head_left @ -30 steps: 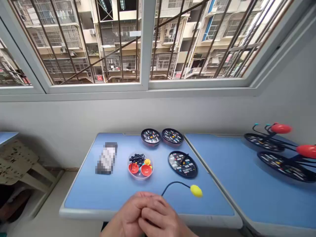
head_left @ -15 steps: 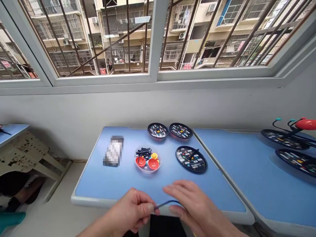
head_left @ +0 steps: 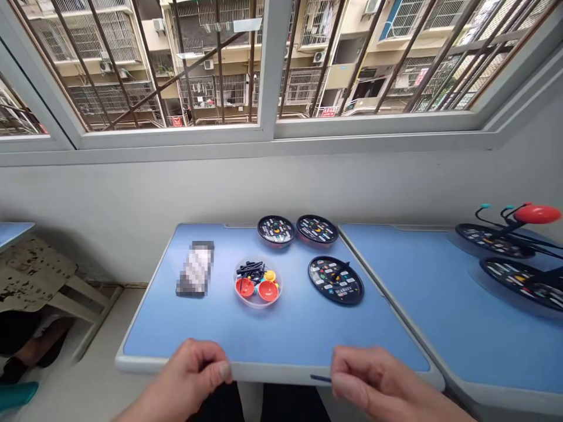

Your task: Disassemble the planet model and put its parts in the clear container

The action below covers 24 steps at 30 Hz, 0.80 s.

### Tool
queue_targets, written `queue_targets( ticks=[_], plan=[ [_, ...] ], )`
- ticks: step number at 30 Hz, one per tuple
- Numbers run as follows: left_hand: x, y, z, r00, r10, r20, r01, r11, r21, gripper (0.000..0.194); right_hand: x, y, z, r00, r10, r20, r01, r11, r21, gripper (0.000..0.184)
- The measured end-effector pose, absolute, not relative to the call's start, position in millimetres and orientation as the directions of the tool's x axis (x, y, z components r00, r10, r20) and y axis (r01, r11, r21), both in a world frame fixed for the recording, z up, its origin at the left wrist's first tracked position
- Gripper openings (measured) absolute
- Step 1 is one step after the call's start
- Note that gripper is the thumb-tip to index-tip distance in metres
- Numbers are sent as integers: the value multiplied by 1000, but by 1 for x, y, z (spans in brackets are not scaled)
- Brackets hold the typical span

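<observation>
Over the table's front edge, my right hand (head_left: 373, 378) is closed around a thin black rod (head_left: 320, 378), and one end sticks out to the left. My left hand (head_left: 197, 372) is apart from it, thumb and fingers pressed together; I cannot make out anything between them. Beyond both hands sits a clear round tray (head_left: 258, 305) with red cups (head_left: 268, 291), a yellow piece (head_left: 270, 275) and several black rods (head_left: 250, 268). To its right lies a black printed disc (head_left: 336, 288) with a short black piece standing on it.
Two more printed discs on round bases (head_left: 275, 230) stand at the blue table's (head_left: 176, 334) back edge. A blurred-out dark rectangular item (head_left: 196, 269) lies left. On the adjoining right table (head_left: 422, 281), a red-topped model (head_left: 536, 213) rises over discs. Behind is a barred window.
My hands have moved apart, left hand leftward and right hand rightward. The rod, earlier stretched between both, is now only in my right hand. My view has shifted slightly.
</observation>
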<state>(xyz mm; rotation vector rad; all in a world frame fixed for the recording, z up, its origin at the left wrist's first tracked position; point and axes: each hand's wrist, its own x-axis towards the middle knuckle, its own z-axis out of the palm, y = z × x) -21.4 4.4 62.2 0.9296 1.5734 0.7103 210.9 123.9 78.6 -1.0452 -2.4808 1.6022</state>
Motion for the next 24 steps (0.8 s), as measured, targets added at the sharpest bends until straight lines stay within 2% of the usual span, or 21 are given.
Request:
queue_targets(
  ticks=[2, 4, 6, 9, 12, 14, 17, 20, 24],
  plan=[
    [-18, 7, 57, -30, 838, -545, 15, 546, 838, 49, 203, 126, 68, -778, 442, -447, 534, 92, -840, 17],
    [-8, 13, 52, 44, 848, -529, -75, 531, 844, 54, 190, 122, 58, -827, 364, -428, 462, 7, -887, 6],
    [3, 18, 48, 109, 843, -528, -115, 538, 835, 53, 177, 117, 53, -870, 330, -365, 381, -18, -925, 12],
    [9, 24, 45, 194, 815, -546, -233, 579, 781, 46, 166, 116, 53, -887, 287, -363, 364, -51, -930, 15],
    [3, 23, 42, 200, 796, -571, -393, 599, 698, 42, 171, 123, 54, -887, 328, -327, 328, -54, -943, 13],
    [-3, 19, 37, 156, 808, -569, -474, 566, 674, 38, 178, 127, 50, -879, 391, -273, 278, -47, -959, 22],
    [-7, 13, 26, 98, 827, -554, -560, 506, 656, 34, 187, 128, 39, -859, 444, -254, 202, -161, -966, 27],
    [-8, 9, 17, 100, 828, -552, -561, 505, 656, 33, 189, 123, 30, -824, 503, -261, 125, -288, -950, 26],
    [-8, 13, 25, -88, 882, -463, -285, 423, 860, 34, 182, 119, 30, -772, 527, -356, 191, -342, -920, 22]
  ],
)
